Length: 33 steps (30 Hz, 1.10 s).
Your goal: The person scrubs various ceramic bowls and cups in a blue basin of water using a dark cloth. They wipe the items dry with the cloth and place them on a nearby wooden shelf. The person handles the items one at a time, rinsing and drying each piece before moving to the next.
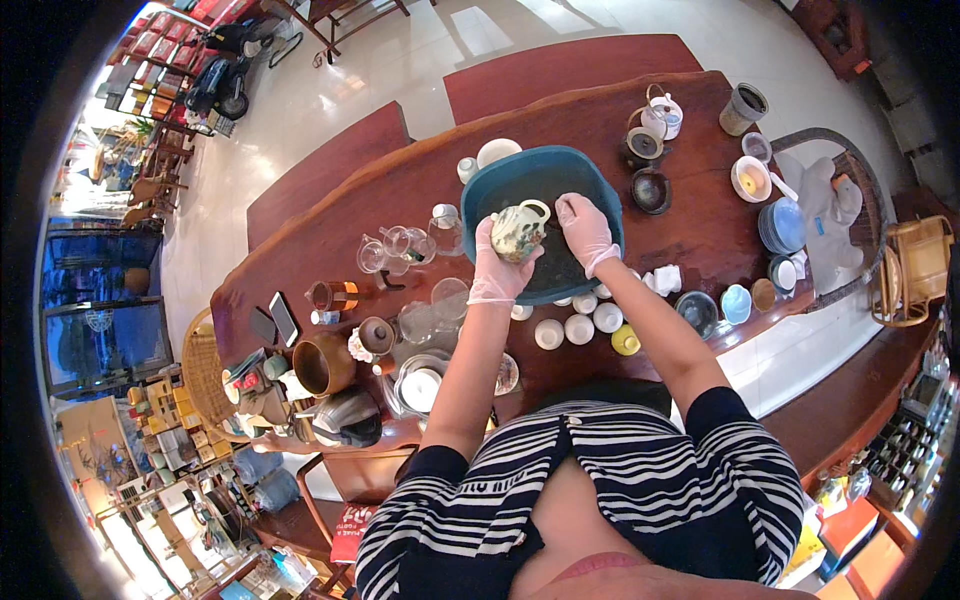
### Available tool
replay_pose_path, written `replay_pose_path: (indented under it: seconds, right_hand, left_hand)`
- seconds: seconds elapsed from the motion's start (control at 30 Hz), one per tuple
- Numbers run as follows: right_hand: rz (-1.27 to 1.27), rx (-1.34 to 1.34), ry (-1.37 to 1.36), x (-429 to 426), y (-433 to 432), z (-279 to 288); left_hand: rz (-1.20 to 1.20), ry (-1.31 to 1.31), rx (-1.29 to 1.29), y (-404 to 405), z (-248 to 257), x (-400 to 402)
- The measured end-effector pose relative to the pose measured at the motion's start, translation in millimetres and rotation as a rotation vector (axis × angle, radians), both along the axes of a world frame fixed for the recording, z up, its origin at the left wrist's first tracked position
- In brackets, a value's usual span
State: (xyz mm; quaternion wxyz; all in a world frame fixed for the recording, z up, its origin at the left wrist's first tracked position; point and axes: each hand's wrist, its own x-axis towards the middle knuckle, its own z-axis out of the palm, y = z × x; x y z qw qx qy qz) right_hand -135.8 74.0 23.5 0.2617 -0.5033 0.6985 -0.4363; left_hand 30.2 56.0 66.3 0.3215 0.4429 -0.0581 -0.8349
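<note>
My left hand, in a thin translucent glove, grips a cream teapot with a painted dark green and brown pattern. The pot is tilted, its loop handle pointing up and away from me. It is held over a teal plastic basin with a dark interior. Just right of the pot is my right hand, gloved too, above the right part of the basin. Its fingers are curled inward; whether something small is pinched in them is hidden. The basin sits on a dark red wooden table.
White cups and a yellow cup stand at the basin's near side. Glass pitchers are left of it. A dark teapot and stacked blue dishes stand right. Near the left end are a phone and a kettle.
</note>
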Motion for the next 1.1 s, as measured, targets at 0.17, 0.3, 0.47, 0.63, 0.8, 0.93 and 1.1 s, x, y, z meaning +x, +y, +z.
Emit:
replay_pose_path:
  seconds: [0.17,0.3,0.47,0.63,0.8,0.93,1.1]
  right_hand:
    - [0.435,0.299,0.481,2.7,6.2,-9.6]
    - [0.555,0.287,0.199,-9.8,5.1,-17.5]
    - [0.446,-0.013,-0.412,-8.6,13.6,32.3]
    - [0.446,-0.454,-0.056,27.0,19.7,73.1]
    - [0.342,-0.485,0.368,42.9,17.3,58.8]
    - [0.137,-0.471,0.233,51.6,10.2,62.0]
    - [-0.015,-0.526,0.161,37.7,-6.2,48.5]
  left_hand:
    - [0.070,0.091,-0.006,-5.5,-7.5,7.1]
    - [0.268,0.006,0.013,-7.6,-13.8,0.2]
    - [0.350,-0.034,-0.075,-1.4,-14.2,-0.4]
    - [0.284,0.192,-0.237,-2.6,-22.5,-13.4]
    - [0.237,0.267,-0.112,7.4,-26.0,-19.2]
    - [0.256,0.267,-0.082,9.8,-21.5,-17.3]
    - [0.275,0.200,-0.100,8.7,-19.7,-11.2]
